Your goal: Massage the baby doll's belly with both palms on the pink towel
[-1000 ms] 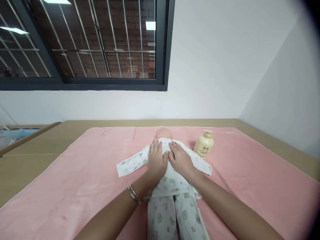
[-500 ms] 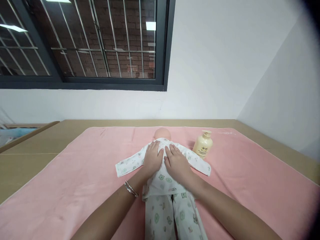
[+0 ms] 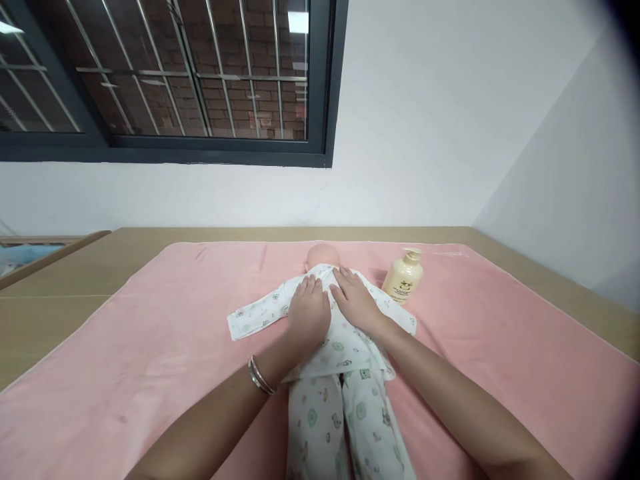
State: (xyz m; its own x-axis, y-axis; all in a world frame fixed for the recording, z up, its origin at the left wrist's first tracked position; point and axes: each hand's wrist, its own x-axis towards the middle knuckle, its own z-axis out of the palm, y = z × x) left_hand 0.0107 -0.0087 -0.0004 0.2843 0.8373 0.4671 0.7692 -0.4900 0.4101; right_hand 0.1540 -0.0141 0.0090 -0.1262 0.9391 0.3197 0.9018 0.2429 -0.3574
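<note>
A baby doll (image 3: 323, 257) with a smooth bald head lies stretched out on a pink mat (image 3: 165, 347). It wears a white printed top (image 3: 345, 343) and matching trousers (image 3: 315, 420), its sleeves spread to both sides. My left hand (image 3: 309, 312) rests on the upper left of the top, fingers extended and close together. On the upper right, near the shoulder and neckline, my right hand (image 3: 356, 300) lies flat with its thumb apart. Neither hand grasps anything. The doll's face is not visible. A pale yellow pump bottle (image 3: 403, 277) stands beyond the right sleeve.
The mat covers a wooden tabletop (image 3: 75, 287) that meets a white wall (image 3: 410, 133). A dark-framed window (image 3: 225, 153) with metal bars is at the upper left. Light blue material (image 3: 30, 254) lies past the table's left edge.
My right hand has slid up the top toward the doll's shoulder. My left thumb, apart from the fingers before, now lies closer in. The whole view has shifted slightly downward.
</note>
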